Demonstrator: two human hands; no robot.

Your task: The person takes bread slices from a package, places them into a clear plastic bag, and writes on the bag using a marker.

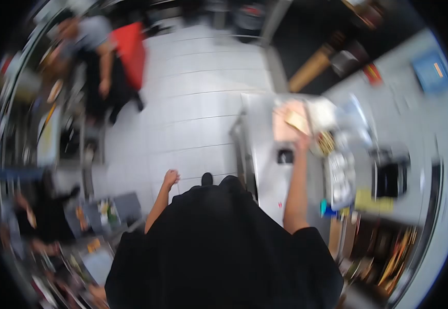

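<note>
My right hand [303, 140] reaches over the steel counter [268, 177], its fingers at the lower edge of a pale yellow, flat item [297, 121] that lies over a pink-orange sheet [281, 129]. Blur hides whether the fingers grip it. Just below is a small black square object [285, 156]. To the right of the hand stands a round container of yellowish-brown pieces [325, 143]. My left hand [171, 177] hangs over the floor on the left with its fingers curled, away from any object; nothing shows in it.
White and clear containers [340, 177] line the counter's right side. A co-worker [98, 56] stands at the upper left by a red box [130, 54]. Another person [44, 211] is at the lower left, near a grey worktop [126, 206]. White floor tiles [183, 103] run between the counters.
</note>
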